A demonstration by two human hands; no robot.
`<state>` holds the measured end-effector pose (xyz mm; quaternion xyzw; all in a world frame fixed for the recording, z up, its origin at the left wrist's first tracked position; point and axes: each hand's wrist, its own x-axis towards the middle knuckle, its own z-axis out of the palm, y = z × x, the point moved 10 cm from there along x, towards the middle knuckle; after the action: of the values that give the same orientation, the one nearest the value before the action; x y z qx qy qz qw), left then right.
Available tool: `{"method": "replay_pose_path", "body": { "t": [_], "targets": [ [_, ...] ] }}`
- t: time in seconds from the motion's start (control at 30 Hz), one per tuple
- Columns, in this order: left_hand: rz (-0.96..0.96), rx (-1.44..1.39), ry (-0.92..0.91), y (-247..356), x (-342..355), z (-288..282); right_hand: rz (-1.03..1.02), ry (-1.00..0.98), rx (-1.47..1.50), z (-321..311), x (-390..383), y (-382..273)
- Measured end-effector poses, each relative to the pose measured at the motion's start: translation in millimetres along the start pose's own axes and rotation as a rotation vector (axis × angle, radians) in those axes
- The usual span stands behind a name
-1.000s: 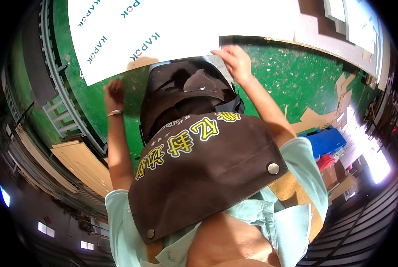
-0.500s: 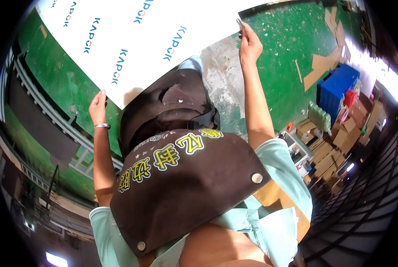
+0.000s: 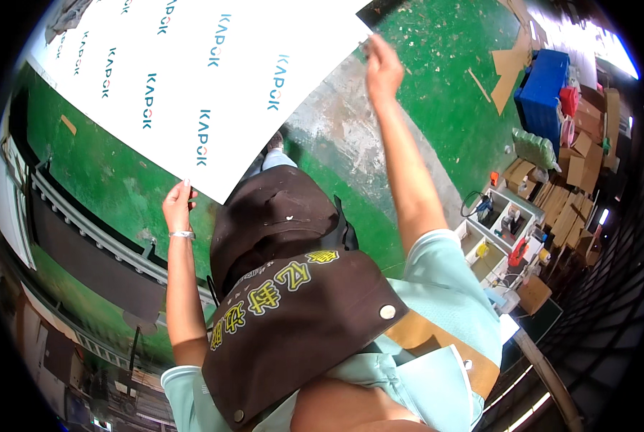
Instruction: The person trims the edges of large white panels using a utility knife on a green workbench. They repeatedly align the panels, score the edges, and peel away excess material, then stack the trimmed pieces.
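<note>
A broad, flat white panel with blue-green print (image 3: 185,72) spans the frame's upper left, its edge clamped in the grip of left hand (image 3: 178,207) and right hand (image 3: 384,70); such edge-only holds could slip, dropping a corner.

A: Floor (image 3: 437,86)?
B: Green, scuffed; one bare grey patch (image 3: 340,108) near the centre.
A: Right side?
B: Blue bin (image 3: 543,86), one. Green bundle (image 3: 534,147), one, near it. Brown boxes (image 3: 583,160), several, jumbled together. Pale tray (image 3: 473,241), divided into compartments, holding a red item (image 3: 518,252). Cardboard scrap (image 3: 507,72), flat on the floor.
A: Left side?
B: Grey rail (image 3: 84,225), long, metal. Dark panel (image 3: 84,255), lying alongside.
A: Light?
B: Strong white glare (image 3: 610,47), upper right. Dark ribbed surface (image 3: 624,288), lower right.
</note>
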<state>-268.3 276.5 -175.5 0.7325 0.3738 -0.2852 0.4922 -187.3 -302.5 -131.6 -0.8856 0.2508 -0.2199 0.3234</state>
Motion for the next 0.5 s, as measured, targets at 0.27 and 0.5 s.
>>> {"method": "replay_pose_path", "body": {
  "t": [0.27,0.5],
  "targets": [
    [-0.012,-0.103,0.02,3,-6,-3,-0.093,-0.136,-0.088,26,44,12],
    [-0.037,-0.144,0.036,7,-8,-7,-0.266,-0.115,-0.168,26,44,-2]
  ]
}}
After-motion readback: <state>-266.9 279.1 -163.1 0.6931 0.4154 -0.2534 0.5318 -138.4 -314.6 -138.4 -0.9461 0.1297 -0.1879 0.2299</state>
